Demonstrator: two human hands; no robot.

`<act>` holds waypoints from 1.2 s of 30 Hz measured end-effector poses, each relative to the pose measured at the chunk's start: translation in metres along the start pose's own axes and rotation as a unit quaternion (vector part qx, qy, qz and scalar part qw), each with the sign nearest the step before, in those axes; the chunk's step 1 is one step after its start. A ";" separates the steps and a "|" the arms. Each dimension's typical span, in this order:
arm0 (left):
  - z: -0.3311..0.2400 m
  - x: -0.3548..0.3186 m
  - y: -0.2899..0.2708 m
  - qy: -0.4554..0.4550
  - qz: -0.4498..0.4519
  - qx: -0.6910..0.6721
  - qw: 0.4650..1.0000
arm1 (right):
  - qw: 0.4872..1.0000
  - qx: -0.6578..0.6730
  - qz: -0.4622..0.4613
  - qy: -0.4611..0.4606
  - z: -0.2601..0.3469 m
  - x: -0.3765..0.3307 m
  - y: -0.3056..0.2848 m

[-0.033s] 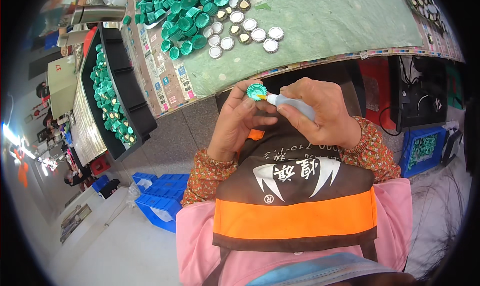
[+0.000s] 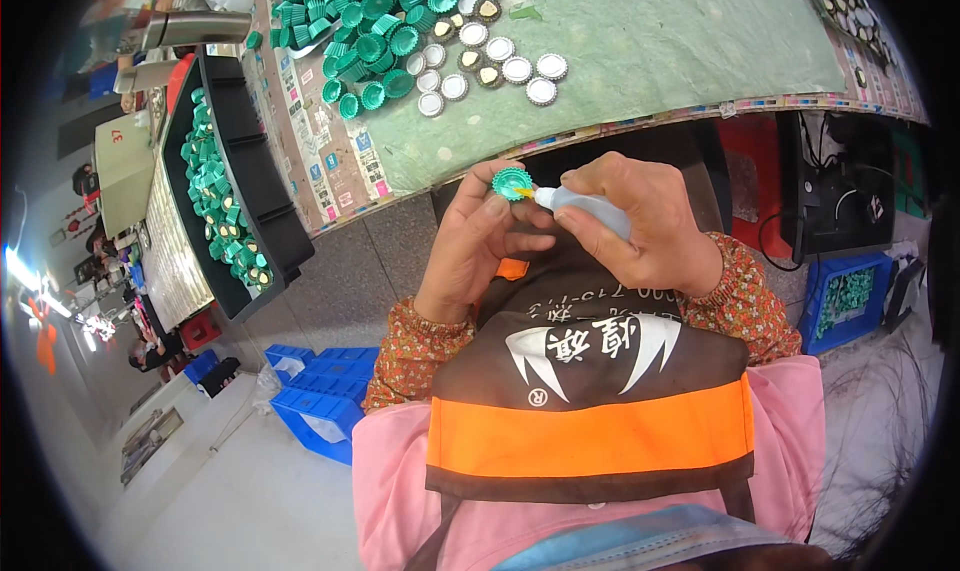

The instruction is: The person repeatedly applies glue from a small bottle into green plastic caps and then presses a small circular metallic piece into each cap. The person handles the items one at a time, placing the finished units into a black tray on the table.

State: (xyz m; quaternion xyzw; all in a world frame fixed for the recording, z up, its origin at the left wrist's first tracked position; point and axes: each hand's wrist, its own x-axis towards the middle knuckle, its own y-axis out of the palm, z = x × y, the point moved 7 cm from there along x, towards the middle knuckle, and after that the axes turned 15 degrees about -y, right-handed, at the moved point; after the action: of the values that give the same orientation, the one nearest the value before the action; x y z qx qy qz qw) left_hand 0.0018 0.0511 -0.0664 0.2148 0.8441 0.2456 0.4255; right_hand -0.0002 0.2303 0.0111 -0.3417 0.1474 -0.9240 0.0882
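While your left hand (image 2: 468, 233) pinches the green fluted cup (image 2: 512, 180) between thumb and fingertips, its lower fingers loosely bent and free, hold the cup's mouth tilted so you can see inside. Your right hand (image 2: 645, 216) is wrapped firmly around the squeeze bottle (image 2: 597, 214), its yellow nozzle (image 2: 526, 193) angled in over the cup's lower right side; whether the tip touches the inner wall cannot be told. Both hands are raised above your dark apron (image 2: 590, 311), just short of the worktable (image 2: 640, 51), so bringing your 2 wrists close together should steady the aim. Press the bottle lightly and evenly, since a hard squeeze could flood so small a cup. Aim well inside the fluted rim, and pinch gently, as the thin-looking wall may flex.
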 end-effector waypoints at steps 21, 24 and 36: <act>-0.037 -0.019 -0.002 0.184 -0.173 0.205 0.945 | 0.964 0.080 -0.165 0.192 -0.063 -0.014 -0.054; -0.042 -0.022 0.001 0.248 -0.181 0.258 0.916 | 0.969 0.053 -0.167 0.177 -0.069 -0.013 -0.061; -0.069 -0.027 0.007 0.327 -0.139 0.217 0.909 | 0.952 -0.276 -0.119 0.065 -0.109 0.024 -0.114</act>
State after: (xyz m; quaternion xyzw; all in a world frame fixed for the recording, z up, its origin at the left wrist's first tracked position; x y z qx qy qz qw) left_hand -0.0393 0.0253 -0.0096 0.0899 0.9898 0.0509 0.0985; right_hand -0.0975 0.3546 -0.0153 -0.3070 0.3603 -0.8713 -0.1294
